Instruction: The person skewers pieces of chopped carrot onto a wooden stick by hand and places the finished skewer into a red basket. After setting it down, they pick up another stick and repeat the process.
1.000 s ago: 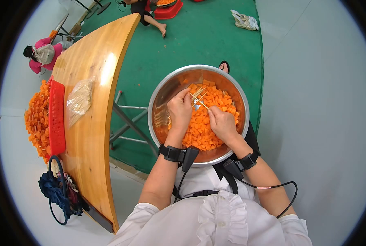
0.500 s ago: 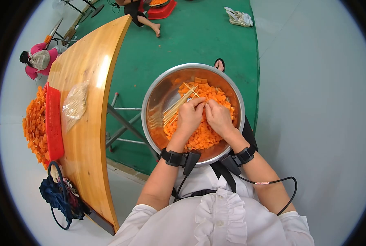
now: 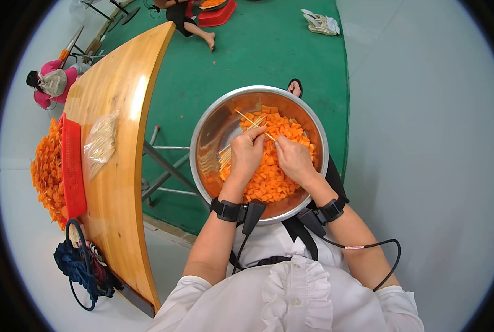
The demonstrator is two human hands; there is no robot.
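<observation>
A large steel bowl (image 3: 204, 119) in front of me holds many small orange pieces (image 3: 269, 180). Several thin wooden sticks (image 3: 225, 157) lie in it at the left, partly behind my left hand. One wooden stick (image 3: 246, 118) slants across above the pieces. My left hand (image 3: 247, 152) pinches this stick near its middle, fingers closed. At the stick's lower right end, my right hand (image 3: 294, 159) is closed in a pinch; whether a piece is between its fingertips is hidden.
Left of the bowl stands a wooden table (image 3: 120, 193) with a red basket (image 3: 74, 166) of orange pieces and a plastic bag of sticks (image 3: 100, 141). A dark bag (image 3: 78, 265) is beside it. Two other people (image 3: 53, 82) are farther off. Shoes (image 3: 320, 23) lie on the green floor.
My left hand has moved slightly left, away from my right hand. The slanting stick has shifted left and now shows between my hands.
</observation>
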